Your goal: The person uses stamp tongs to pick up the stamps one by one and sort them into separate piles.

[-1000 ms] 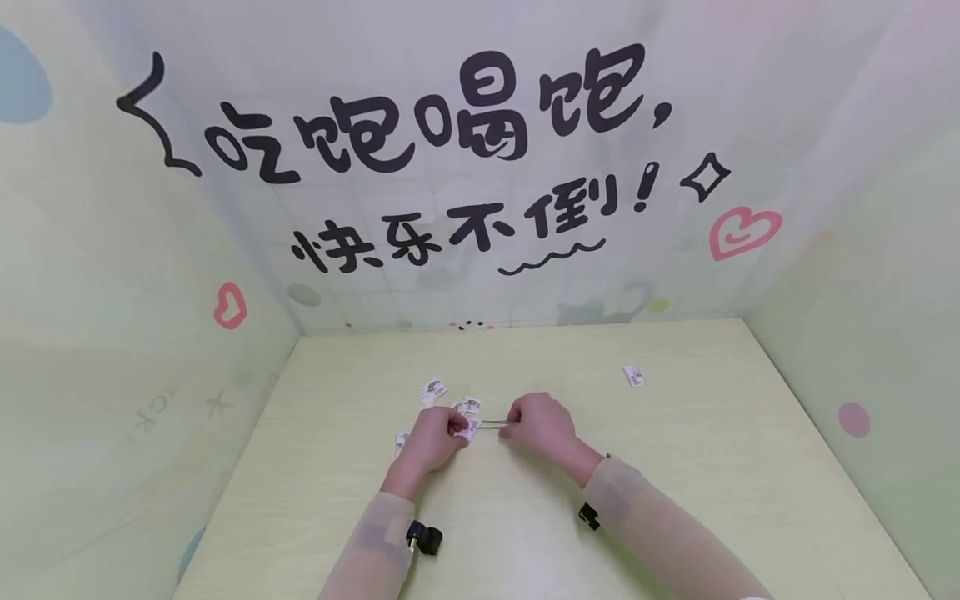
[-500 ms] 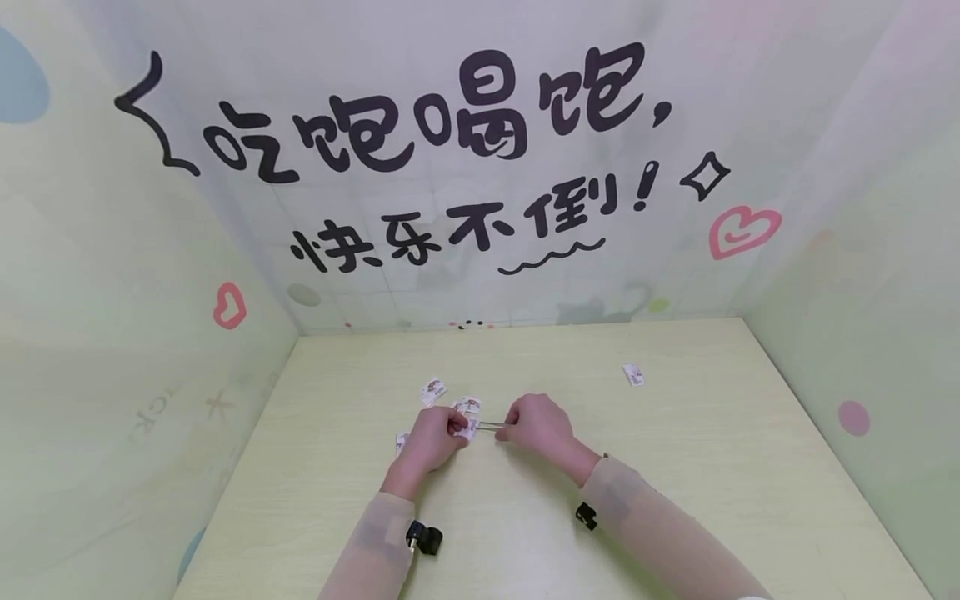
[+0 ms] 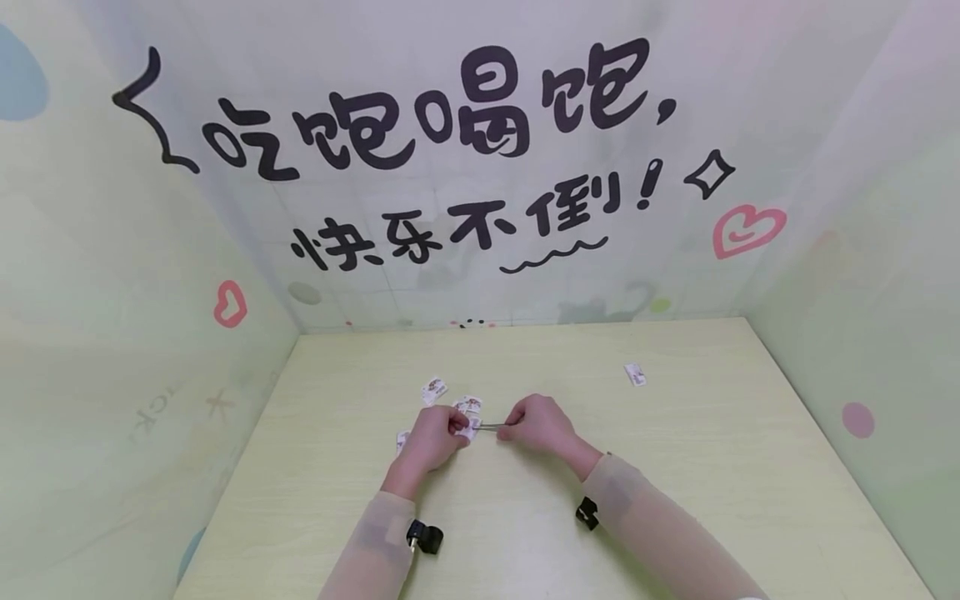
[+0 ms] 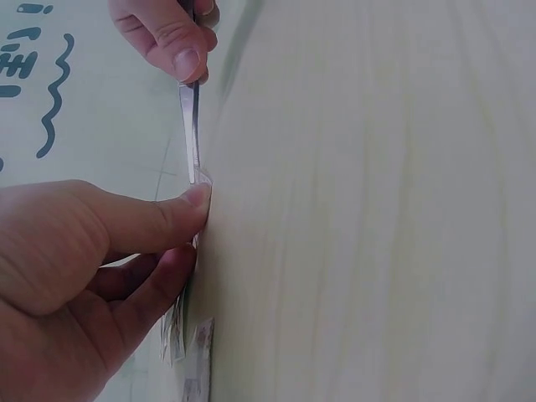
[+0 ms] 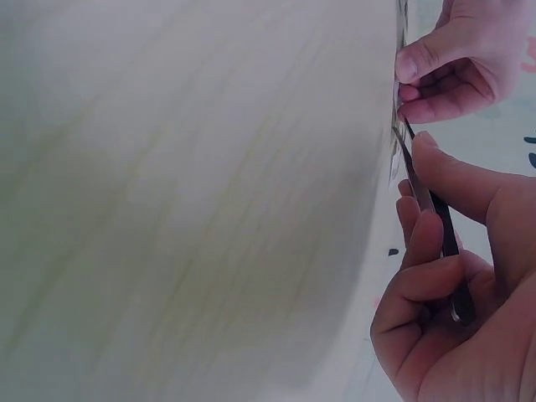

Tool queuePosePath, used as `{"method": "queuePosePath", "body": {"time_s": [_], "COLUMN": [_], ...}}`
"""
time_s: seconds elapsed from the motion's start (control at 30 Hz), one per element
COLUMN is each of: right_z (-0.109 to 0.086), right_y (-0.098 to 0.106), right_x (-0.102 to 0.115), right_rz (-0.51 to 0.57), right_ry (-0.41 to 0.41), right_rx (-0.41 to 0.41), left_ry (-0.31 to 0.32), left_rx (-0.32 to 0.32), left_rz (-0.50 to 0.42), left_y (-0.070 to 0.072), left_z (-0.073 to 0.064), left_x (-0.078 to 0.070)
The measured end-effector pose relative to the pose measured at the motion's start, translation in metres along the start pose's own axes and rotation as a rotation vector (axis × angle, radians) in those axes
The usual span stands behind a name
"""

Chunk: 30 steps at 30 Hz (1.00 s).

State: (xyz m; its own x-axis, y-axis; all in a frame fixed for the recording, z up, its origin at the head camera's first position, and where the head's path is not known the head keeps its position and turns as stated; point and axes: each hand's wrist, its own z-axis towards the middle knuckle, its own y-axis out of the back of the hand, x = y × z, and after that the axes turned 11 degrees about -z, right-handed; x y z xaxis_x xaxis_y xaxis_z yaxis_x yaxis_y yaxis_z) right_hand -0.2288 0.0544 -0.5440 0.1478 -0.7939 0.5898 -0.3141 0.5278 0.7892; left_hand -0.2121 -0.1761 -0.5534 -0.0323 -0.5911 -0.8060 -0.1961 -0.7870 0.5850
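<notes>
My right hand (image 3: pixel 542 427) grips metal tweezers (image 4: pixel 191 134), thumb and fingers wrapped round the shanks, with the dark end lying back in the palm (image 5: pixel 502 327). Their tips point left and overlap the edge of a small white printed paper piece (image 3: pixel 471 429). My left hand (image 3: pixel 431 440) pinches this piece between thumb and fingers, close over the table; its thumb covers part of it. Just behind lies a group of similar printed pieces (image 3: pixel 468 405), partly hidden by the left fingers. The two hands face each other, a short gap apart.
Another printed piece (image 3: pixel 433 389) lies behind the left hand, and one more (image 3: pixel 402 438) shows partly beside the left wrist. A separate piece (image 3: pixel 635 374) lies at the back right. Fabric walls with printed writing enclose the pale wooden table (image 3: pixel 675 467) behind and at both sides.
The tweezers' prongs have come closer together, and their tips have moved slightly left onto the piece's edge. The left hand stays in place.
</notes>
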Motion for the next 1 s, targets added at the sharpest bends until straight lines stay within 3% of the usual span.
{"method": "queuePosePath", "body": {"time_s": [0.47,0.63,0.8,0.9,1.0], "right_z": [0.002,0.001,-0.008,-0.013,-0.016], "right_y": [-0.006,-0.003,0.015,0.029,0.041], "right_x": [0.002,-0.003,-0.018,-0.031,-0.042], "right_rz": [0.025,0.084,0.118,0.111,0.092], "right_ry": [-0.003,-0.007,0.001,0.027,0.065], "right_rx": [0.012,-0.002,0.021,0.079,0.141], "left_ry": [-0.004,-0.067,-0.149,-0.212,-0.26], "left_rx": [0.001,-0.039,-0.103,-0.093,-0.04], "left_rz": [-0.001,0.009,0.0,0.01,0.03], "left_y": [0.001,-0.003,-0.012,-0.019,-0.026], "left_z": [-0.001,-0.002,-0.006,-0.007,-0.006], "left_x": [-0.002,-0.003,-0.014,-0.023,-0.03]}}
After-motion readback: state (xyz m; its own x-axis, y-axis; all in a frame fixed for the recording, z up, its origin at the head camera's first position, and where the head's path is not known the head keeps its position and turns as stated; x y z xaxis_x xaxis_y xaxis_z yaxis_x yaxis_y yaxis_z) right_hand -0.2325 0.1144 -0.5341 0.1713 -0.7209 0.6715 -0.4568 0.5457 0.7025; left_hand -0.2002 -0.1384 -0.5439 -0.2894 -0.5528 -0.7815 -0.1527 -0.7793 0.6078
